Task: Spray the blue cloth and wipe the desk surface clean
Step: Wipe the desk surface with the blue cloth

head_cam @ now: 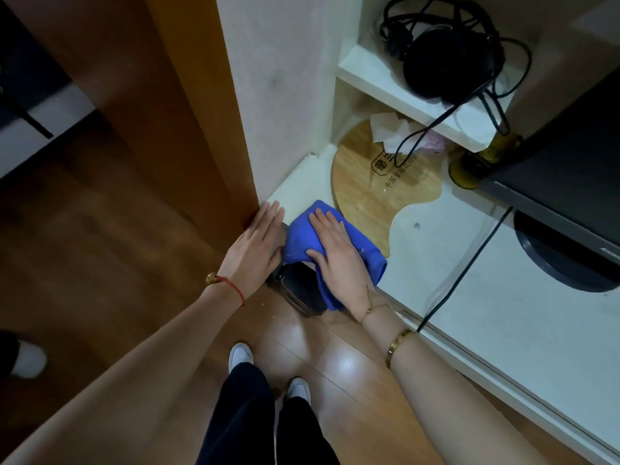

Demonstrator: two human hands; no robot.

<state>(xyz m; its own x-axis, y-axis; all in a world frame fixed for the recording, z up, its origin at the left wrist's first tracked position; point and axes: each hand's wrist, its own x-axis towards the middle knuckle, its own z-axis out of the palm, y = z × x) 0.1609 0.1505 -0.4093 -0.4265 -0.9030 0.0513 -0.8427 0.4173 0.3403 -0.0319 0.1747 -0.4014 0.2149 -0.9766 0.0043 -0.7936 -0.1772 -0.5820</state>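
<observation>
Here the right hand lies flat — unclenched — on the blue cloth at the desk corner; left hand open just beside.

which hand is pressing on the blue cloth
The right hand, flat on the blue cloth. The left hand rests bare at the desk corner beside it.

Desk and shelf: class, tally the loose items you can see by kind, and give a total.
Blue cloth: 1
Round wooden board: 1
Headphones: 1
Crumpled tissue paper: 1
Monitor: 1
Total: 5
</observation>
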